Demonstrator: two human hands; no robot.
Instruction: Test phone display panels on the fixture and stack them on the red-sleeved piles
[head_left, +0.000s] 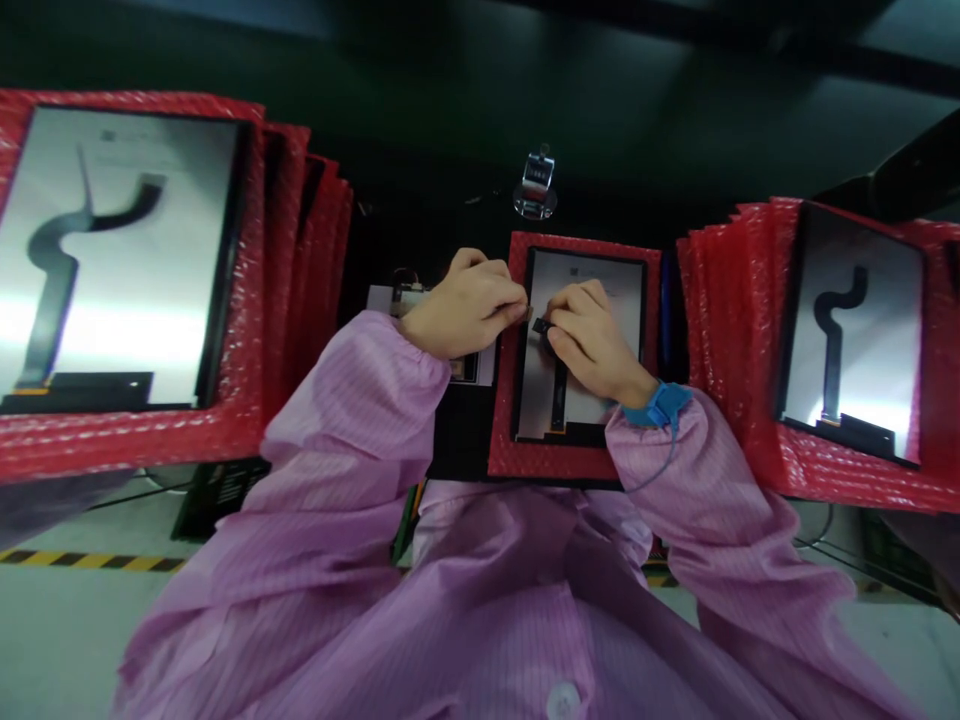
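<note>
Closest, below both hands, is a pink striped smock (517, 600) with a pale button (562, 700); I can make out no name or badge on it. Lower and well to the left of the hands, yellow-and-black tape (90, 562) crosses the floor. A blue wrist strap (661, 405) circles the right wrist, with no lettering that I can read.

The right hand (592, 340) pinches the black ribbon cable (559, 400) near its connector end, thumb against fingers. The left hand (471, 300) is just beside it, its thumb and forefinger pressed together on a small tan bit (530, 313), too small to name. Under the right hand lies the display panel (589, 405), on a red bubble-wrap sheet (544, 462). Past the right hand's knuckles the panel carries a small dark square mark (574, 272) and faint print, neither legible. A pale flat piece (486, 367) with dark parts is partly hidden beneath the left hand and sleeve.

Well left of the left hand, another panel (150, 260) tops a stack of red wrap (292, 270); its square code (109, 135) and thin lines of print are too blurred to read. Right of the right hand, a third panel (881, 340) leans on more red wrap (720, 310). Farthest, beyond both hands, stands a metal tally counter (537, 175), its digits unreadable
</note>
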